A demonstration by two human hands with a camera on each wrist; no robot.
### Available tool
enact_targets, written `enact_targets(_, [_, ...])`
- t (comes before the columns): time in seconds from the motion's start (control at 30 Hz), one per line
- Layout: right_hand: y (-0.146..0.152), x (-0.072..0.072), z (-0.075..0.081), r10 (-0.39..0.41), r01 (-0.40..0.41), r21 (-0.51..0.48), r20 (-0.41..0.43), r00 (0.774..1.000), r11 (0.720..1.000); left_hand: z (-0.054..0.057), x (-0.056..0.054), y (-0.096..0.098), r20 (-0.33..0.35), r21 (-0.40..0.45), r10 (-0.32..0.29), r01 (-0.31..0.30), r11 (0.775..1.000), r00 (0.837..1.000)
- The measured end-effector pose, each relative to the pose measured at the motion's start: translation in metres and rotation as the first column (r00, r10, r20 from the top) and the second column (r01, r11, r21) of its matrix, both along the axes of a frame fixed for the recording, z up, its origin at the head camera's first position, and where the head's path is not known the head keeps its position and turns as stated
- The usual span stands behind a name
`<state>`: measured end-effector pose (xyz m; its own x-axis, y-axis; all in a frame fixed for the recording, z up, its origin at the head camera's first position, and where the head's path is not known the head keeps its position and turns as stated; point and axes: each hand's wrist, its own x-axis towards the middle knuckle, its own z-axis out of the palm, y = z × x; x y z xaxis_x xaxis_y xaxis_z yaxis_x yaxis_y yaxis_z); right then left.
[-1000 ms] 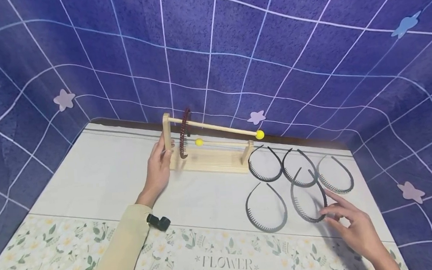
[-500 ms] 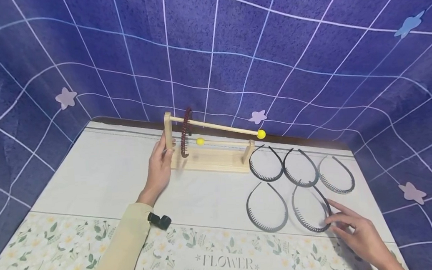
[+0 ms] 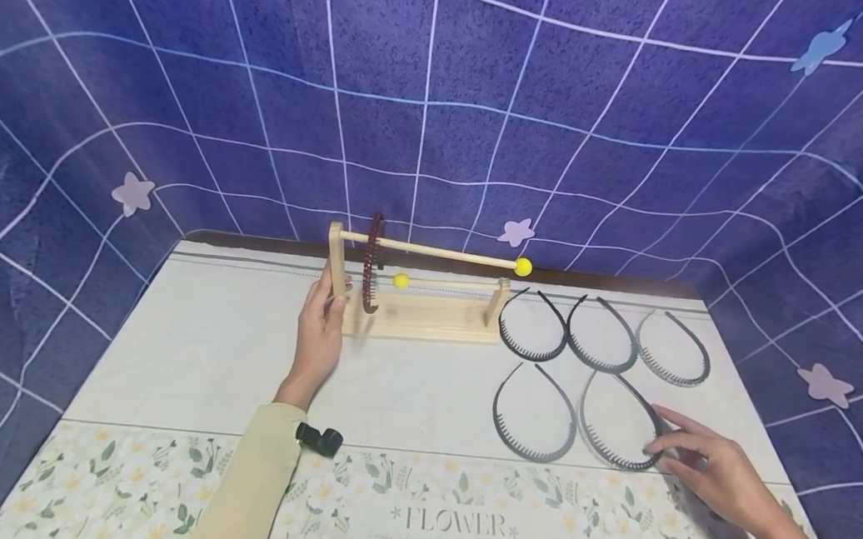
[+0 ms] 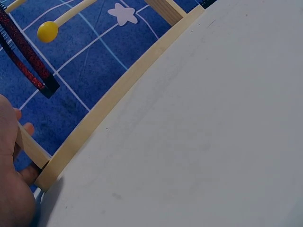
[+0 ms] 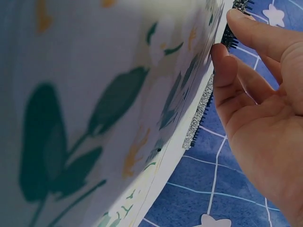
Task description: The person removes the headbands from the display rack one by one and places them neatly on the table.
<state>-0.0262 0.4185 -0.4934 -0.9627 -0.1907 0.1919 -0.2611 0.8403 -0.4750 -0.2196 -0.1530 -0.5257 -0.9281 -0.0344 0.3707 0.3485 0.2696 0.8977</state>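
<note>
My left hand (image 3: 316, 344) grips the left post of a wooden headband stand (image 3: 427, 320), thumb in front and fingers behind. In the left wrist view the hand (image 4: 14, 175) wraps the post above the base. A dark red toothed headband (image 3: 371, 265) hangs on the stand's upper rod. At the right, my right hand (image 3: 724, 474) pinches the lower right side of a dark toothed headband (image 3: 625, 464), which lies on the table. The right wrist view shows the fingers of this hand (image 5: 265, 109) against the black headband (image 5: 229, 38).
Several more headbands lie nearby: one black (image 3: 531, 356) by the stand's right end, another black (image 3: 602, 368), a greyish one (image 3: 672, 379) and a grey one (image 3: 538, 458). Yellow balls (image 3: 524, 267) tip the rods. A patterned blue cloth (image 3: 419, 95) rises behind the white table cover (image 3: 181, 345).
My right hand has lowered the headband from a raised, tilted pose to flat on the table, moving slightly toward me. My left hand stays on the stand.
</note>
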Motion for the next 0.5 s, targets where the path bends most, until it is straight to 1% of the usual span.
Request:
enact_targets(0.13, [-0.0014, 0.0008, 0.0001, -0.012, 0.011, 0.009, 0.026, 1.000, 1.000, 0.0001, 0.0005, -0.0001, -0.001, 0.003, 0.000, 0.000, 1.000, 1.000])
enact_targets(0.33, [-0.0030, 0.0016, -0.0002, -0.004, 0.004, -0.004, 0.015, 1.000, 1.000, 0.0008, 0.0012, -0.0001, 0.003, 0.014, -0.006, 0.006, 1.000, 1.000])
enact_targets(0.5, [-0.0046, 0.0022, -0.0009, -0.017, 0.017, 0.016, 0.019, 1.000, 1.000, 0.0016, 0.0015, 0.0004, 0.013, 0.012, -0.002, 0.002, 1.000, 1.000])
